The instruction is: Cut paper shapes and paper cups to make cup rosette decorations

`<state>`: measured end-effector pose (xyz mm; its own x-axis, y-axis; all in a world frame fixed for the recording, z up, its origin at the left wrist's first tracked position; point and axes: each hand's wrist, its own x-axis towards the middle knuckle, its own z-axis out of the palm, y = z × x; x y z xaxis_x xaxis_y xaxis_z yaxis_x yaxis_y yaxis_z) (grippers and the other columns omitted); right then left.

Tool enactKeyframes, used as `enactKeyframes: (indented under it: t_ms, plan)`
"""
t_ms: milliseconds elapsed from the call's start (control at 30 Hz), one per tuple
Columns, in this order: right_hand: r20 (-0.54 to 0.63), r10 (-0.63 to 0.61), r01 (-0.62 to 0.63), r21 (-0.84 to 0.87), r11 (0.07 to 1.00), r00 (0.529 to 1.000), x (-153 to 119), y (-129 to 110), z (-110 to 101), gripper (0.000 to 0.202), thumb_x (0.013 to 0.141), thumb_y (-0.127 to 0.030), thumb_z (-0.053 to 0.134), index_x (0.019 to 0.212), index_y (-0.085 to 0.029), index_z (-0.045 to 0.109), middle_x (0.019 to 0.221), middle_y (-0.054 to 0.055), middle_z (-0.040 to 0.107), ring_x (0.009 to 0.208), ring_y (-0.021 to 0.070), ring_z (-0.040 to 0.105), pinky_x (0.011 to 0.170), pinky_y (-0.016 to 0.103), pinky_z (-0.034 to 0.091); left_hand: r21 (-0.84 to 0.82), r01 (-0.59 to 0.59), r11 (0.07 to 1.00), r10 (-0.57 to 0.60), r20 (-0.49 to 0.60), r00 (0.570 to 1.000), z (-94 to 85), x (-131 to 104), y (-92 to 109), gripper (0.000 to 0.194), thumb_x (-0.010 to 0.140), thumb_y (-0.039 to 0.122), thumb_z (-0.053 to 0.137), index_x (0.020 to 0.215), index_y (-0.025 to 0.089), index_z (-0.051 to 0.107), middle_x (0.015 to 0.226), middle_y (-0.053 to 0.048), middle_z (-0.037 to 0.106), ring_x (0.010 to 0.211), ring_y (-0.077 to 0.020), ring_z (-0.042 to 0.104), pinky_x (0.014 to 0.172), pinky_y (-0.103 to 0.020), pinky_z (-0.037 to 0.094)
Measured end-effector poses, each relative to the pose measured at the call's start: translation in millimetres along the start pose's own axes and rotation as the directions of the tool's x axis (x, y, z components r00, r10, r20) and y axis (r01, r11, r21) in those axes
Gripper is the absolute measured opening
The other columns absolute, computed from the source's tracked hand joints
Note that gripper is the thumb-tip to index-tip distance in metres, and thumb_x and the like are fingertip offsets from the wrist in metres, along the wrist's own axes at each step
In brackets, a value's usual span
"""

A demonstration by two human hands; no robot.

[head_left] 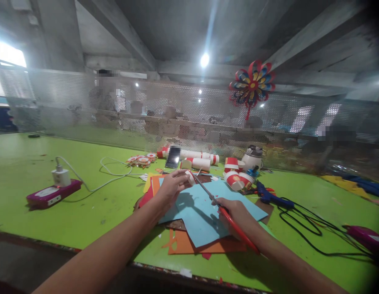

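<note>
- Head view: between the table's (pixel 100 220) front and back edges, the left hand (pixel 171 185) is pinching a red-and-white piece (pixel 190 177), probably steadying it.
- The right hand (pixel 234 207) is gripping red-handled scissors (pixel 204 189), seemingly angling the blades towards that piece.
- Blue paper (pixel 201 226) is lying beneath, perhaps catching scraps.

Ceiling lamp (pixel 204 60) flaring hard, streaking up the dim concrete ceiling (pixel 177 28)! Window (pixel 8 53) blown white, far left; my left hand (pixel 172 184) shadows the light-blue paper (pixel 204 228); right corners sink into black.
</note>
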<state>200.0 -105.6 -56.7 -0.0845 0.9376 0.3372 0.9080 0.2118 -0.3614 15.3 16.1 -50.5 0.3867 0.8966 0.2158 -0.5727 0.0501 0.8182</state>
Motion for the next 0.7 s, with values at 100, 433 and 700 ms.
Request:
enactKeyframes:
  t_ms: [100,433,700]
  plan:
    - [0.006,-0.016,0.015,0.044,0.999,1.000,2.3,2.3,0.3,0.033,0.073,-0.013,0.046,0.096,-0.020,0.068,0.081,0.004,0.073,0.077,0.0218,0.064,0.070,0.027,0.043,-0.011,-0.003,1.000,0.003,-0.001,1.000,0.2,-0.1,0.9,0.034,0.064,0.015,0.075,0.094,0.009,0.062,0.083,-0.010,0.066,0.073,-0.0171,0.064,0.081,-0.038,0.049]
    - [-0.009,-0.019,0.019,0.042,0.999,1.000,3.8,5.5,2.3,0.032,0.073,-0.015,0.047,0.096,-0.020,0.069,0.081,0.005,0.074,0.076,0.0231,0.066,0.070,0.029,0.045,0.009,-0.040,0.999,0.040,0.023,0.999,-1.3,0.3,-2.0,0.034,0.063,0.016,0.075,0.094,0.009,0.063,0.088,-0.013,0.066,0.077,-0.0184,0.063,0.082,-0.039,0.048]
    - [-0.020,-0.005,0.005,0.010,1.000,1.000,-0.4,-1.8,1.7,0.033,0.071,-0.012,0.046,0.094,-0.020,0.067,0.080,0.005,0.073,0.072,0.0206,0.064,0.066,0.027,0.043,0.020,-0.052,0.998,0.051,0.027,0.998,-0.9,1.4,-3.2,0.038,0.062,0.015,0.075,0.097,0.008,0.062,0.087,-0.013,0.066,0.078,-0.0194,0.064,0.082,-0.040,0.048]
